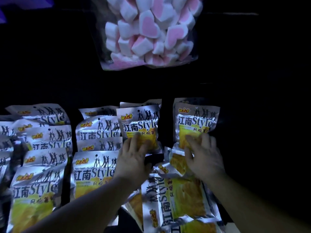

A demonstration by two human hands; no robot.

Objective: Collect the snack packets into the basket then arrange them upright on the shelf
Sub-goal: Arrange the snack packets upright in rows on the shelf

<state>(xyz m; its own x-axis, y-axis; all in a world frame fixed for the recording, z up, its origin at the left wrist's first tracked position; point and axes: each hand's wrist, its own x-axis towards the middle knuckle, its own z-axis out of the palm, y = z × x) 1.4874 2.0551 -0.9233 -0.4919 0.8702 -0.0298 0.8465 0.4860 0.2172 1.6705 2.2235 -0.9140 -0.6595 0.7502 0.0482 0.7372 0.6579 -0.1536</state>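
Silver foil, crinkled and glossy, with a yellow panel low on each face: the snack packets [94, 174] stand in ranks on the dark shelf [165, 125], filling 7 to 10 o'clock of the view, upright and overlapping front to back. Two more near centre get the attention. Left hand [133, 158] lays nearly straight fingers flat on the lower half of the upright packet [139, 125] at its 12 o'clock. Right hand [204, 157] does likewise, fingers spread, on the right packet [196, 121], with a dark gap between the two. Neither hand is closed round anything I can see; whether a thumb hooks under a bottom seam cannot be told. At 5 to 6 o'clock a loose heap [175, 197] lies flat and askew, one pouch turned sideways with its print running vertical. No basket rim can be made out in the gloom. At 12 o'clock of the view, a clear bag of pink-and-white heart marshmallows [151, 31]; hanging or leaning, cannot tell. Judgement: shelving stage, well along, heap not yet placed. Risks: foil is slick and the pouches thin, standing only on a narrow seam, so one let go without support may slump forward or slide. The right packet has no rank beside it. A wrist brushing the near rank could tip it domino-fashion. Poor light hides edges.
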